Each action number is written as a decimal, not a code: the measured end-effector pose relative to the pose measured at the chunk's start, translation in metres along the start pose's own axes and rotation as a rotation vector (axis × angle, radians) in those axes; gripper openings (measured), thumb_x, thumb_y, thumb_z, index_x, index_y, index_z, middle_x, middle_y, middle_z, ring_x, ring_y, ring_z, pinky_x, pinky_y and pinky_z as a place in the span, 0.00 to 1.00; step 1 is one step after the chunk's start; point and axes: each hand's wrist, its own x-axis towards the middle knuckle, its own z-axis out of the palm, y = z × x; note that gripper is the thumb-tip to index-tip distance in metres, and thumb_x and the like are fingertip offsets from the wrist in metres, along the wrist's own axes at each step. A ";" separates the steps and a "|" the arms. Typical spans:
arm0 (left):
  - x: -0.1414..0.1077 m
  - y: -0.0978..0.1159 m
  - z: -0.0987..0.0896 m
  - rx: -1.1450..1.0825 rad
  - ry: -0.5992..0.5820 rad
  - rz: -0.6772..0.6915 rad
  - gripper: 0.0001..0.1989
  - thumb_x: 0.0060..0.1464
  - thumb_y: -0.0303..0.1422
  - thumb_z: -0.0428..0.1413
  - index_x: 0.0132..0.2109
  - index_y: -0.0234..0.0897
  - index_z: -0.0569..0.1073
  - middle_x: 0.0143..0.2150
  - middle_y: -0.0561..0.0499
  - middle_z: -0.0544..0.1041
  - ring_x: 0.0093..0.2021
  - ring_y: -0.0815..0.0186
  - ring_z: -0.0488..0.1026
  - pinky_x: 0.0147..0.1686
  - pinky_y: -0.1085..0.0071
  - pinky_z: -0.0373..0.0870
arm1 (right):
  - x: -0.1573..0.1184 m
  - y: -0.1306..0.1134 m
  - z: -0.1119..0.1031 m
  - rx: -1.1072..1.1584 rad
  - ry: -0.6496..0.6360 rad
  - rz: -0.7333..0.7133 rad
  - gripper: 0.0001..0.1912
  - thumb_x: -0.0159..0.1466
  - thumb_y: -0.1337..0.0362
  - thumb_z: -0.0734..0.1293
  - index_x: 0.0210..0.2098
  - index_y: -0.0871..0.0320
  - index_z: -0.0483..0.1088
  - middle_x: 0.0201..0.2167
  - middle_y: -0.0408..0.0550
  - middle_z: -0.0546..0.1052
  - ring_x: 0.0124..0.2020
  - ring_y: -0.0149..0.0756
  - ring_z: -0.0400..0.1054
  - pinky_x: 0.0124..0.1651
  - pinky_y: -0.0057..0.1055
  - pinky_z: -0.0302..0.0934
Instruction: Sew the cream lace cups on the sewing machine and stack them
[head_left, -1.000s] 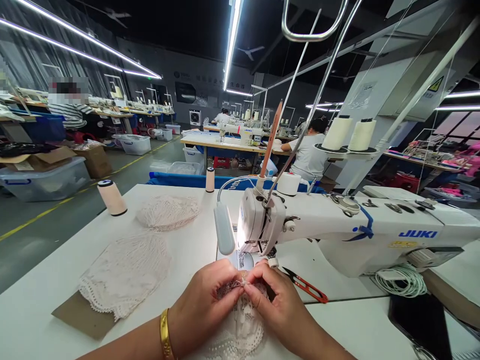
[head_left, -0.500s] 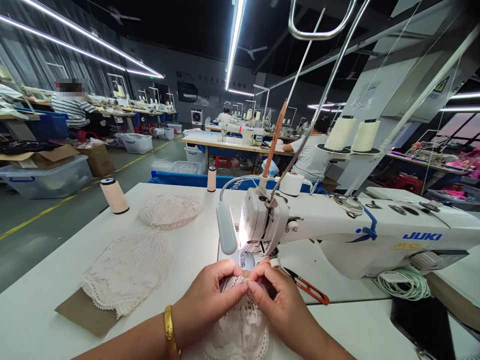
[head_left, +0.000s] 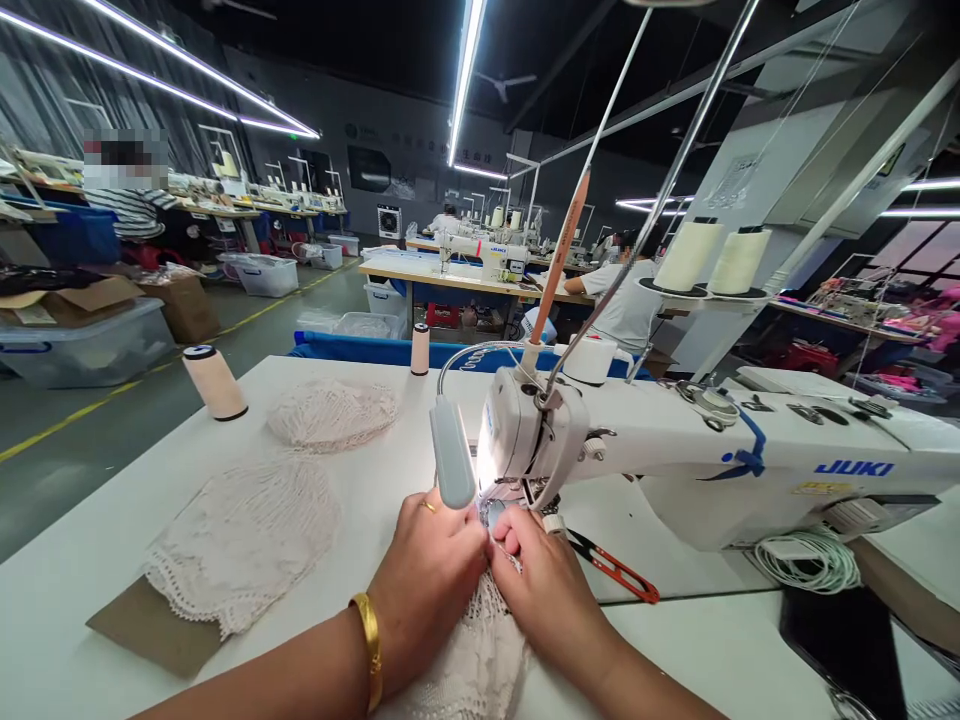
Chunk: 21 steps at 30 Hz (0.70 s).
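Both hands are at the needle area of a white sewing machine (head_left: 529,440), on a piece of cream lace fabric (head_left: 476,650). My left hand (head_left: 439,570), with a gold bracelet at the wrist, is closed on the lace's upper edge, its fingertips partly hidden below the machine's lamp (head_left: 454,455). Close beside it, my right hand (head_left: 536,580) pinches the same edge with thumb and curled fingers. The lace hangs toward me between the wrists. The presser foot is mostly hidden behind the fingers.
Two more lace pieces (head_left: 247,540) lie at the left, one over brown card (head_left: 154,625). Thread cones (head_left: 215,383) stand at the table's back. Red-handled thread snips (head_left: 615,565) lie right of my hands, near a dark flat object (head_left: 836,650). Co-workers sit at other tables.
Both hands have moved slightly forward to the presser foot with the lace. My left hand has turned, its back now facing up. The view has shifted a little.
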 end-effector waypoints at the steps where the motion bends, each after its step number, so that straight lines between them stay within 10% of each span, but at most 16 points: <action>1: 0.000 -0.001 0.001 0.009 -0.016 0.059 0.12 0.69 0.25 0.50 0.37 0.40 0.75 0.39 0.48 0.80 0.40 0.56 0.71 0.43 0.59 0.60 | -0.001 0.001 0.000 -0.002 0.004 -0.008 0.06 0.70 0.67 0.65 0.36 0.52 0.65 0.30 0.43 0.75 0.33 0.42 0.71 0.35 0.32 0.57; 21: -0.005 -0.006 -0.004 -0.010 -0.028 0.124 0.10 0.67 0.21 0.54 0.42 0.38 0.79 0.42 0.51 0.84 0.44 0.56 0.79 0.44 0.59 0.69 | -0.007 0.017 -0.006 -0.193 0.082 -0.324 0.16 0.76 0.72 0.58 0.46 0.51 0.76 0.39 0.48 0.79 0.32 0.41 0.70 0.35 0.34 0.61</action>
